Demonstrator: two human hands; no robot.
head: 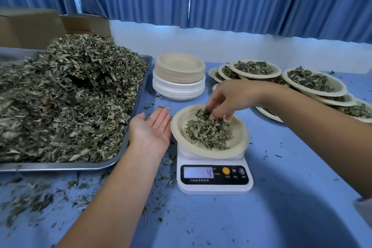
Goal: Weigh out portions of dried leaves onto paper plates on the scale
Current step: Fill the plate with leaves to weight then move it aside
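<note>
A paper plate (pixel 240 137) is sitting on a white digital scale (pixel 214 187) near the middle of the blue desk (pixel 291 177), and a leaf portion (pixel 207 133) is lying in it. The right hand (pixel 231 98) is reaching down from the right; its grip is closing on the top of the leaf portion, the curled fingertips (pixel 216 115) being partly buried, so how much is being held is hard to make out. The left hand (pixel 153 129) is lying palm up just beside the plate's left rim, its grip fully open and holding nothing; contact with the rim cannot be told. The scale display (pixel 198 172) is showing a single "4", any other digits being washed out. A steel tray (pixel 128 143) at left, cut off by the frame, is carrying a loose leaf heap (pixel 66 96). A stack of empty plates (pixel 179 76) is standing behind the scale. Filled plates (pixel 314 80) are overlapping at right, partly hidden by the right forearm and cut off at the edge.
</note>
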